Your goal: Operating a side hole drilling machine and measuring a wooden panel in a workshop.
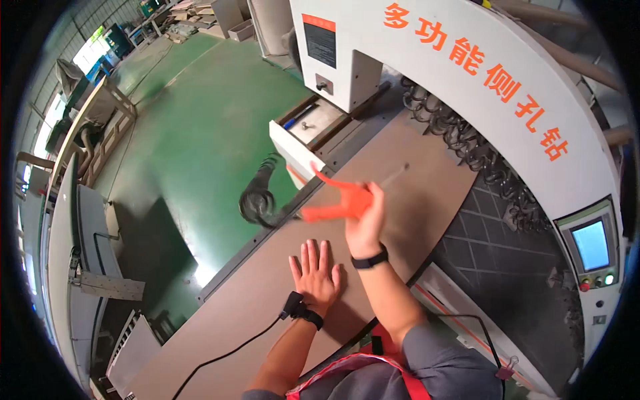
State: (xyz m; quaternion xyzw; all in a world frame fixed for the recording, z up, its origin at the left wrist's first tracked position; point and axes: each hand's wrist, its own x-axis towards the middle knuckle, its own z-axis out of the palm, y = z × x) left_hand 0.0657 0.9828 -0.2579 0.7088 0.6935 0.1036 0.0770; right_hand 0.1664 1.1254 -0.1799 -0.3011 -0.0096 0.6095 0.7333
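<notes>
A brown board (200,340) lies flat across the machine's bed, slanting from lower left to upper right. My left hand (315,279) rests on it, palm down with fingers spread, holding nothing. Above the board, my right hand (365,230) is closed around an orange-red air blow gun (353,200), which is slightly smeared by motion. A black coiled air hose (257,200) hangs by the gun, over the bed's far left edge. A small dark spot (407,165) shows on the board beyond my right hand.
A white machine arch (453,73) spans the right side, with black coiled hoses (460,137) beneath and a control screen (591,245) at far right. An open drawer (300,150) stands beyond the bed. At left are a wooden frame (100,133) and green floor (193,100).
</notes>
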